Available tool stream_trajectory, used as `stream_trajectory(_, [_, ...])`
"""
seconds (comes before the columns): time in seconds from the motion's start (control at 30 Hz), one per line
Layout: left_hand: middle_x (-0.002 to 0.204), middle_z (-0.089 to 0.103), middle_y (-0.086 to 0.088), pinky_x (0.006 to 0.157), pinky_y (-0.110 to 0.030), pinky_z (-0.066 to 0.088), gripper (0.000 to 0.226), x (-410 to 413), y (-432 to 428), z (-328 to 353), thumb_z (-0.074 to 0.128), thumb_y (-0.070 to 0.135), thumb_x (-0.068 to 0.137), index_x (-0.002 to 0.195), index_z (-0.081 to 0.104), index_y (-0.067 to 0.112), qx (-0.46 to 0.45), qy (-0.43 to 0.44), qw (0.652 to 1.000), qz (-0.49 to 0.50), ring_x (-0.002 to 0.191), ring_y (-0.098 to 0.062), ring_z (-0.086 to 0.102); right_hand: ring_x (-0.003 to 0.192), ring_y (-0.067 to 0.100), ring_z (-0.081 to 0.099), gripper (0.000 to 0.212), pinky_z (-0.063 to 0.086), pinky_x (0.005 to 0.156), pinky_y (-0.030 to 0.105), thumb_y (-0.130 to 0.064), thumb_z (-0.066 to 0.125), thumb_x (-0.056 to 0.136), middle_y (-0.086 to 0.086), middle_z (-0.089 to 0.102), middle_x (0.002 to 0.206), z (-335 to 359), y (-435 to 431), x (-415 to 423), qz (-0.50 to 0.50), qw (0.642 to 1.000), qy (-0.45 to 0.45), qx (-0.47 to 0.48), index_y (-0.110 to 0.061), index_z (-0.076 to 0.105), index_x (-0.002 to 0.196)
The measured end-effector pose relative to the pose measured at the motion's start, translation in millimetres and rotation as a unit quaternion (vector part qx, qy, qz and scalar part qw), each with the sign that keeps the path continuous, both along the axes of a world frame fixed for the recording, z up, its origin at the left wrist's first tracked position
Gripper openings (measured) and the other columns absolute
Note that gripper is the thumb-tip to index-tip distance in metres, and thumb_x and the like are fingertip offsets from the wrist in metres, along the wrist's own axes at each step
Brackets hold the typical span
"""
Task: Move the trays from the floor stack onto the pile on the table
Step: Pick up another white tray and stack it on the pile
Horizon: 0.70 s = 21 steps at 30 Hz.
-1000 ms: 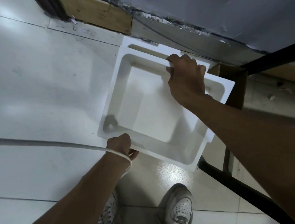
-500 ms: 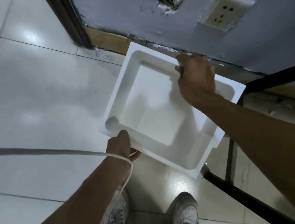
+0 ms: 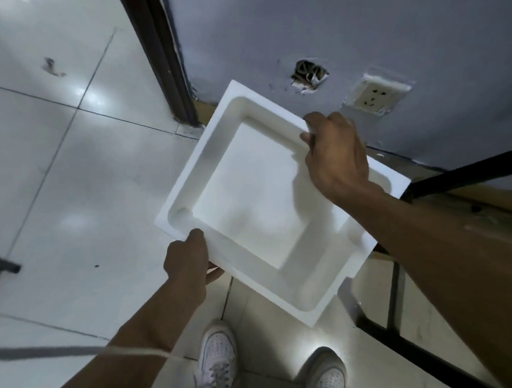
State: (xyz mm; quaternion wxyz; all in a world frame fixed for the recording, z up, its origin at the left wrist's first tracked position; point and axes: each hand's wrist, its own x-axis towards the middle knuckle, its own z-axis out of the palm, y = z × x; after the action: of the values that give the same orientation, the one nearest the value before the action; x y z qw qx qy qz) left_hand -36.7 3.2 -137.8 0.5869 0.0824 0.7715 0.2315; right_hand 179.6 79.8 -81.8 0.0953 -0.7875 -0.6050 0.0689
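A white foam tray (image 3: pixel 257 194) with a square recess is held up in the air above the tiled floor, hollow side facing me. My left hand (image 3: pixel 188 259) grips its near rim close to the left corner, thumb on top. My right hand (image 3: pixel 334 157) grips the far rim, fingers curled over the edge. The floor stack and the table pile are out of sight; the lifted tray covers the floor beneath it.
A black metal table frame (image 3: pixel 452 175) runs along the right, its lower bar (image 3: pixel 419 356) near my right shoe. A grey wall with a socket (image 3: pixel 375 96) and a dark door frame (image 3: pixel 156 42) lies ahead. A cord (image 3: pixel 52 352) crosses my left forearm.
The tray has risen off the floor stack in both hands and come closer to me. The view has tilted up, so the wall socket shows and the stack has dropped out of sight.
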Motion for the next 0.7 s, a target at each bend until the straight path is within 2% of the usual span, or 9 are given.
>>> stream_trajectory(0.07, [0.090,0.057,-0.011,0.058,-0.034,0.056,0.016,-8,1,15,0.050,0.022,0.095,0.101,0.052,0.007,0.012,0.012,1.000,-0.006,0.074,-0.026,0.064,0.102,0.035,0.053,0.022,0.038,0.077,0.038,-0.003,0.053,0.093,0.004,0.043,0.090,14,-3,-5,0.005,1.000,0.010,0.009,-0.012,0.061,0.111])
stream_trajectory(0.17, [0.093,0.057,-0.010,0.058,-0.033,0.055,0.015,-17,4,38,0.049,0.023,0.095,0.099,0.053,0.009,0.030,0.025,0.999,-0.012,0.078,-0.026,0.063,0.103,0.036,0.053,0.022,0.037,0.074,0.036,-0.007,0.053,0.095,0.012,0.056,0.098,35,-6,-11,0.005,1.000,0.023,0.017,-0.012,0.060,0.115])
stream_trajectory(0.27, [0.101,0.060,-0.010,0.061,-0.032,0.053,0.027,-24,14,58,0.051,0.032,0.097,0.112,0.053,0.009,0.048,0.045,0.998,-0.007,0.084,-0.026,0.062,0.106,0.035,0.054,0.022,0.036,0.071,0.035,-0.014,0.050,0.098,0.013,0.059,0.107,60,-7,-16,-0.007,0.999,0.031,0.022,-0.012,0.058,0.119])
stream_trajectory(0.33, [0.106,0.060,-0.008,0.066,-0.033,0.053,0.032,-28,22,73,0.052,0.039,0.097,0.114,0.054,0.012,0.062,0.058,0.996,0.004,0.086,-0.025,0.062,0.109,0.035,0.054,0.025,0.035,0.071,0.033,-0.017,0.049,0.099,0.013,0.059,0.111,76,-8,-17,-0.027,0.998,0.048,0.024,-0.014,0.057,0.123])
stream_trajectory(0.5, [0.104,0.065,-0.003,0.090,-0.040,0.055,0.024,-31,45,123,0.056,0.043,0.095,0.084,0.057,0.022,0.115,0.027,0.992,0.043,0.093,-0.026,0.065,0.112,0.035,0.054,0.029,0.038,0.076,0.035,-0.025,0.046,0.101,0.013,0.057,0.116,117,-9,-16,-0.087,0.991,0.099,0.013,-0.013,0.054,0.126])
stream_trajectory(0.6, [0.097,0.068,0.001,0.085,-0.037,0.055,0.021,-30,53,154,0.055,0.042,0.094,0.084,0.060,0.024,0.153,-0.003,0.986,0.064,0.088,-0.022,0.066,0.107,0.035,0.055,0.027,0.037,0.074,0.035,-0.028,0.045,0.101,0.013,0.057,0.116,145,-15,-15,-0.116,0.986,0.123,0.013,-0.009,0.052,0.119])
stream_trajectory(0.7, [0.081,0.062,0.002,0.078,-0.033,0.049,0.015,-34,59,182,0.053,0.027,0.088,0.075,0.056,0.020,0.183,-0.020,0.981,0.067,0.075,-0.022,0.059,0.106,0.034,0.055,0.029,0.036,0.075,0.033,-0.033,0.043,0.102,0.014,0.058,0.115,175,-25,-14,-0.140,0.978,0.153,0.025,-0.008,0.051,0.114])
